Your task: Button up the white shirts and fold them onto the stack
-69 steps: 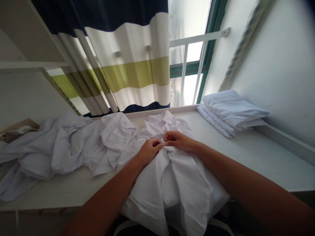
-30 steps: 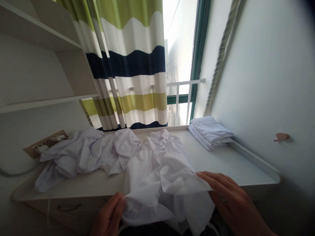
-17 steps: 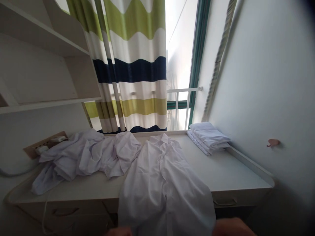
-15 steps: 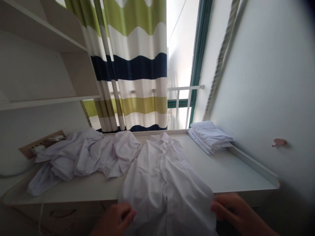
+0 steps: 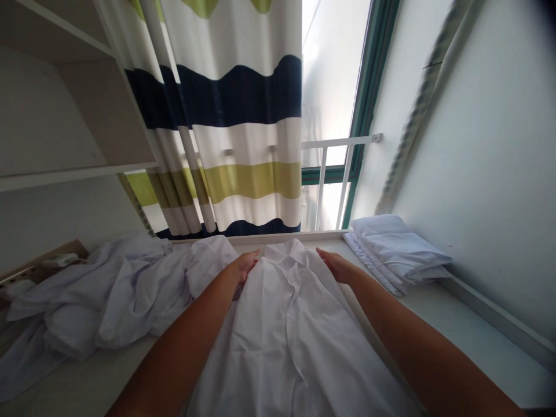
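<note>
The buttoned white shirt point(image 5: 286, 324) is pinned flat at its shoulders, beside the collar, by the open-palmed left hand point(image 5: 244, 266) and right hand point(image 5: 335, 266), seemingly to smooth it.

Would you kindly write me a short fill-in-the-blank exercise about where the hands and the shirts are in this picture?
1. Both hands, the left hand and the right hand, lie flat on the ____ of the white shirt.
2. The shirt is spread out with its front facing ____.
3. The folded stack lies to the ____ of the shirt.
4. The crumpled pile lies to its ____.

Missing words: shoulders; up; right; left
</note>
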The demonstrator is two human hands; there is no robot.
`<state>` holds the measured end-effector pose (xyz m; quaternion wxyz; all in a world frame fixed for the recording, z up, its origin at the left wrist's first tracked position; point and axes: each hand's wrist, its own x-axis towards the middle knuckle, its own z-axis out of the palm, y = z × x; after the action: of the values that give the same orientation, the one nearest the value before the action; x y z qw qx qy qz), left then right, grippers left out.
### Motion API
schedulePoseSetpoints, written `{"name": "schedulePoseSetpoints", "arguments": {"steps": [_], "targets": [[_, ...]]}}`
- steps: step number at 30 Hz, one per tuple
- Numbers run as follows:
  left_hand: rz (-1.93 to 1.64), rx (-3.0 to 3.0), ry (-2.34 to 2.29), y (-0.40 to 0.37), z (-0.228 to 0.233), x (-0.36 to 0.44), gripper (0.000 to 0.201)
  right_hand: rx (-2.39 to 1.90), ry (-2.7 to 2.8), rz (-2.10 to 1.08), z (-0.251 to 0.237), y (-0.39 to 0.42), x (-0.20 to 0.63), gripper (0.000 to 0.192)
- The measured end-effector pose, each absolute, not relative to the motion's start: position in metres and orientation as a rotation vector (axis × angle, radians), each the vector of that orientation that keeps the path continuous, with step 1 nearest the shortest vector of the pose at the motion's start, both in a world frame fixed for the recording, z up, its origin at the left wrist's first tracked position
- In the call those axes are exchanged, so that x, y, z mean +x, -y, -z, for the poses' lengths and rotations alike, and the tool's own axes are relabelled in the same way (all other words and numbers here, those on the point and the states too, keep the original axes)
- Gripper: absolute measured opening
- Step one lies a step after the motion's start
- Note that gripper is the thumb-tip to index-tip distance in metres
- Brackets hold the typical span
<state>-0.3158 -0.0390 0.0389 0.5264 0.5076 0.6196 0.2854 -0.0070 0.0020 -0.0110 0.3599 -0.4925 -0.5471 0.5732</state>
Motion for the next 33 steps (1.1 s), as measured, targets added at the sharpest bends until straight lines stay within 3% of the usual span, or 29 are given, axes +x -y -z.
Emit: {"name": "schedulePoseSetpoints", "arguments": {"steps": [8, 12, 18, 20, 24, 29, 33], "targets": [[-0.697, 1.118, -1.192, 0.068, -0.039, -0.305, 0.038, -0.914, 1.310, -1.787, -0.008, 0.036, -0.017, 0.032], [-0.614, 0.945, -1.192, 0.099, -0.046, -0.305, 0.049, -0.821, 1.086, -1.987, -0.028, 0.055, -0.005, 0.036], [-0.733, 0.989, -1.178, 0.127, -0.074, -0.323, 0.053, -0.917, 0.939, -1.997, -0.062, 0.065, 0.021, 0.064], [-0.798, 1.091, -1.195, 0.134, -0.087, -0.330, 0.050, -0.916, 0.975, -1.980, -0.073, 0.071, 0.029, 0.065], [-0.858, 1.248, -1.201, 0.152, -0.123, -0.341, 0.042, -0.835, 1.198, -1.857, -0.102, 0.084, 0.045, 0.043], [-1.071, 1.469, -1.267, 0.176, -0.184, -0.370, 0.037, -0.817, 1.586, -1.710, -0.159, 0.098, 0.074, 0.046], [-1.017, 1.828, -1.528, 0.199, -0.241, -0.402, 0.038, -0.913, 1.987, -1.509, -0.215, 0.121, 0.086, 0.041]]}}
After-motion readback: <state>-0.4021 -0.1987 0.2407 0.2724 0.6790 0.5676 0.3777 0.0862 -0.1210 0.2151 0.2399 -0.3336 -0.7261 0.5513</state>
